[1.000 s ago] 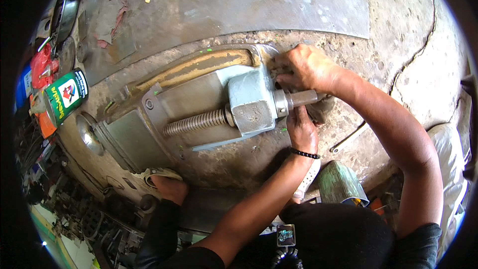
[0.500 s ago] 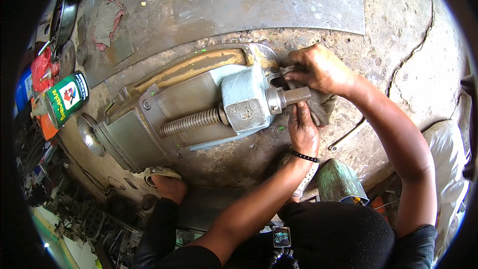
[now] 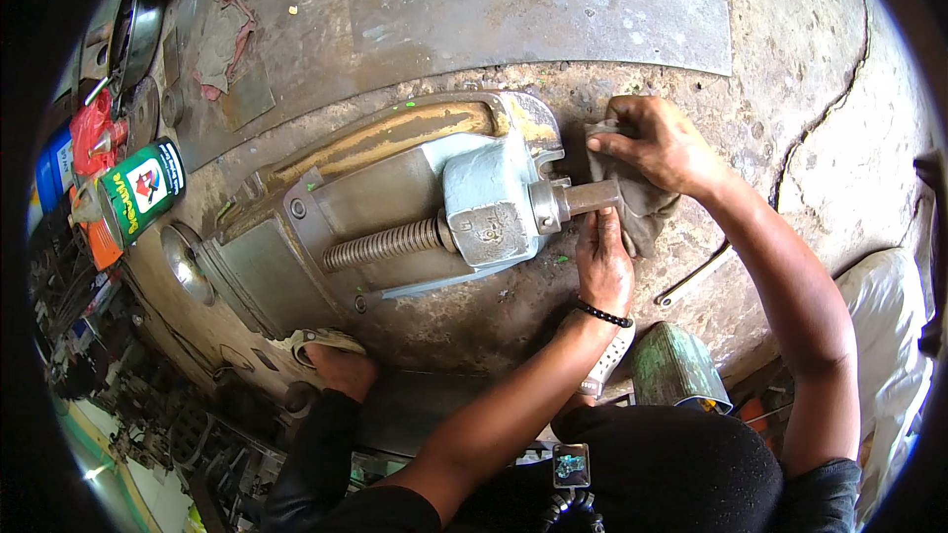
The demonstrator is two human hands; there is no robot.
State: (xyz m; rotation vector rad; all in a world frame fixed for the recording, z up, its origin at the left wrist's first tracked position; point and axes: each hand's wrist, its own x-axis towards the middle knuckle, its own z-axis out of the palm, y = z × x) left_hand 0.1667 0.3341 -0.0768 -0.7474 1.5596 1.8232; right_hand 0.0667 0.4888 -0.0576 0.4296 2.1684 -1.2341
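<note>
A large bench vise (image 3: 395,178), part light blue paint and part bare metal, lies on its side on the floor, with its threaded screw (image 3: 385,243) showing. From its blue block (image 3: 486,205) a metal collar and a square-ended spindle (image 3: 591,197) stick out to the right. My right hand (image 3: 667,143) is closed on a grey-brown rag (image 3: 647,212), which hangs down beyond the spindle's end. Below the spindle, my left hand (image 3: 604,271) has its fingertips up against the underside of the shaft. Some of its fingers are hidden behind the shaft and rag.
A wrench (image 3: 696,274) lies right of my left hand. Near my knees stands a green, worn metal container (image 3: 679,365). At left are a green can (image 3: 143,192) and a red plastic bag (image 3: 91,133). A flat metal sheet (image 3: 553,5) covers the far floor.
My right hand has drawn the rag rightward, off the collar, so more of the collar and the jaw end shows. My left hand stays by the spindle. The whole view has shifted slightly.
</note>
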